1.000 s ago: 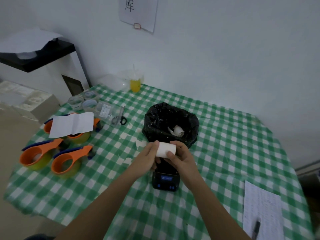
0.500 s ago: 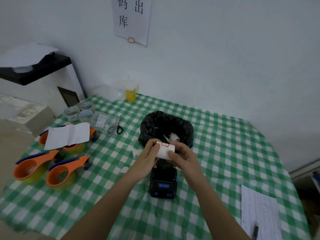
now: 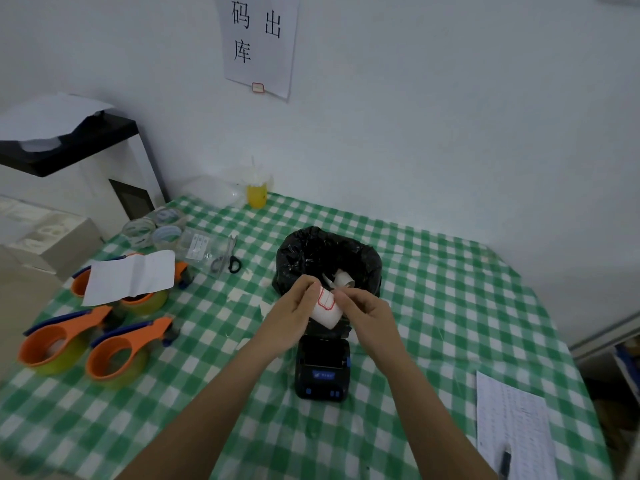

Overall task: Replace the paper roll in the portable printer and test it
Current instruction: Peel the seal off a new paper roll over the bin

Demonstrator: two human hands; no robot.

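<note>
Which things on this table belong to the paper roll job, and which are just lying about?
In use: paper roll held by left hand and right hand; open printer; bin bag holding a used roll.

Lying about: tape dispensers, scissors, yellow cup, printed sheet.

Along my bench's left edge sit three orange tape dispensers, the farthest with a folded white sheet lying on it. Clear tape rolls cluster at the far left corner, with scissors just beside them. A cup of yellow drink stands at the far edge, under a wall notice. A printed sheet with a pen lies at the near right corner.
</note>
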